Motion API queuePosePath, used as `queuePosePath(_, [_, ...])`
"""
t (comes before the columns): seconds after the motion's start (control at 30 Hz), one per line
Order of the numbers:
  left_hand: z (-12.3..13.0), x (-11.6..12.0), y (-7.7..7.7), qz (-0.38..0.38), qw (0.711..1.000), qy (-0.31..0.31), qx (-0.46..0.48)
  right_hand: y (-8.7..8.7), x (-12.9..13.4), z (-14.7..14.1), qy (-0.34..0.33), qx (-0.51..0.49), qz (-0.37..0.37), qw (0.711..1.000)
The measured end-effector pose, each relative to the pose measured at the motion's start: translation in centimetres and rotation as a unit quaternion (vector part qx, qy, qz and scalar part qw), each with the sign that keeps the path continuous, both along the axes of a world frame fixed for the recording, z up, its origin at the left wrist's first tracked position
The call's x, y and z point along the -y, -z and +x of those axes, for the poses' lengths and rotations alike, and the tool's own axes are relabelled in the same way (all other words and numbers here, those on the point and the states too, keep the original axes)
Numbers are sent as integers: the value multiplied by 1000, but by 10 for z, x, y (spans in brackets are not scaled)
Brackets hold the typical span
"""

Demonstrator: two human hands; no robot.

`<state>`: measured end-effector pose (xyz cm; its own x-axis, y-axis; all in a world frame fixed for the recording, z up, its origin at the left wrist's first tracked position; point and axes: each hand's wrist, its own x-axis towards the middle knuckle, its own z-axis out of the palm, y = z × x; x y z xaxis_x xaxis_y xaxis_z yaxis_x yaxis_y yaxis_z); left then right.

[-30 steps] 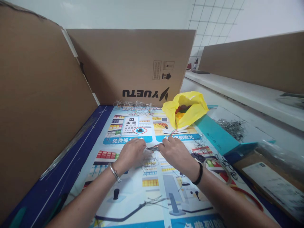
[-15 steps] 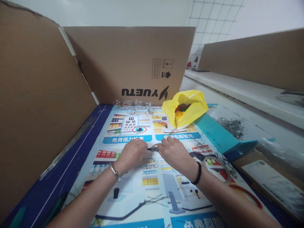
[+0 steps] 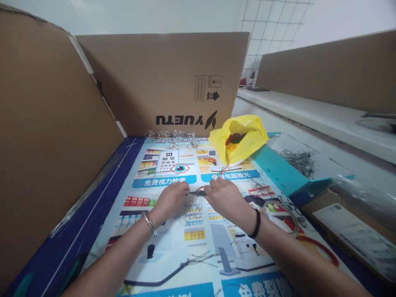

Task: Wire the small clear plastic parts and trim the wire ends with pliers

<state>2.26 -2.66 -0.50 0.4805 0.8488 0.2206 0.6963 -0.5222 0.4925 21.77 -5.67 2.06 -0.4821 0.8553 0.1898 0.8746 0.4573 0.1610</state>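
Over the middle of a printed poster, my right hand is closed round a small dark pointed tool, whose tip points left. My left hand is pinched closed at that tip; whatever lies between its fingers is too small to make out. Thin red and pale wires run from my right hand up to an open yellow bag holding red and orange wire. Below the hands lies a loose tangle of thin wire.
Cardboard walls stand at the left and back. Wire scraps lie along the back wall. At right are a teal box flap, a pile of wire, a tape roll and a labelled package.
My left hand has shifted slightly left, and more of the dark tool shows between the hands. The whole view has moved a little.
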Motion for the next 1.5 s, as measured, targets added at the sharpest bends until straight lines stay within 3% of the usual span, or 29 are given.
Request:
queuePosePath(0.5, [-3,-3,1,12,1000,10,26,-5,-1,5,18,-40,-68,997])
queuePosePath(1.03, [-1,0,3,16,999,-5,28,-3,6,-2,23,-9,11,1000])
queuePosePath(1.5, [2,2,2,-44,991,-49,117,-3,6,-3,14,18,-3,1000])
